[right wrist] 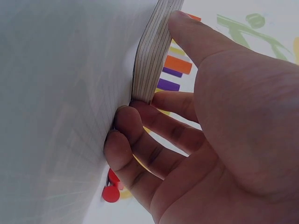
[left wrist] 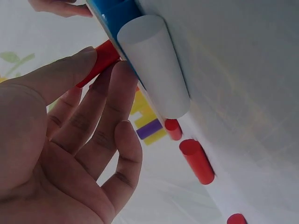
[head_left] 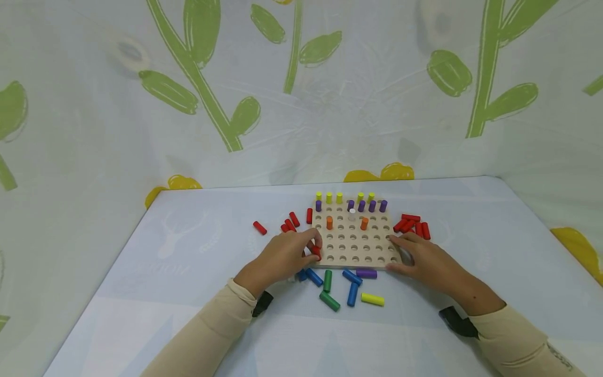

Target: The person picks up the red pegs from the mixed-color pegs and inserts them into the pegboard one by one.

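Observation:
A light wooden pegboard (head_left: 360, 242) lies on the table, with yellow and purple pegs in its far rows, two orange pegs and one white peg (head_left: 352, 212) nearer. My left hand (head_left: 287, 254) is at the board's left front corner, pinching a red peg (left wrist: 105, 60) between thumb and fingers; the peg's lower end is hidden in the head view. My right hand (head_left: 426, 262) holds the right front corner. There the thumb (right wrist: 187, 28) presses one edge and the fingers rest against the adjoining side.
Loose red pegs (head_left: 260, 228) lie left of the board, and more red pegs (head_left: 419, 229) at its right. In front are blue pegs (head_left: 352, 294), green pegs (head_left: 330, 301), a purple peg (head_left: 366, 274) and a yellow peg (head_left: 372, 299). A white peg (left wrist: 156, 70) lies by my left hand.

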{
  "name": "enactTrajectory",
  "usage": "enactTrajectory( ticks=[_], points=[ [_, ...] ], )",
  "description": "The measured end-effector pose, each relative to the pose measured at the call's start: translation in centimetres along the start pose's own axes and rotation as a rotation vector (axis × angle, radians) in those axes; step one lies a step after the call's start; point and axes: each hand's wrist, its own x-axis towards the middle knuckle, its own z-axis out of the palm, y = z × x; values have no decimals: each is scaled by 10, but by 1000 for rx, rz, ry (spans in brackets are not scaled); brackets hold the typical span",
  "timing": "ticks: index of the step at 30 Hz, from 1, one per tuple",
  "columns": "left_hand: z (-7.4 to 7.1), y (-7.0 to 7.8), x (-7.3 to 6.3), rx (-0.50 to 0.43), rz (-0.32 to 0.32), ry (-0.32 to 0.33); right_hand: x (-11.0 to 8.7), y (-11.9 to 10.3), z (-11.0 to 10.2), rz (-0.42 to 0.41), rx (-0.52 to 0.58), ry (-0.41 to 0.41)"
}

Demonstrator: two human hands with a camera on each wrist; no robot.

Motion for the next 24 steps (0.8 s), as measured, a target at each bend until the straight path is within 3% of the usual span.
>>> enactTrajectory(
  ticks=[15, 24],
  points=[
    [2, 0, 0, 23, 11, -14, 0, 0, 1, 53, -1, -44],
    [-6, -3, -4, 17, 27, 10, 0, -2, 0, 40, -12, -43]
  ],
)
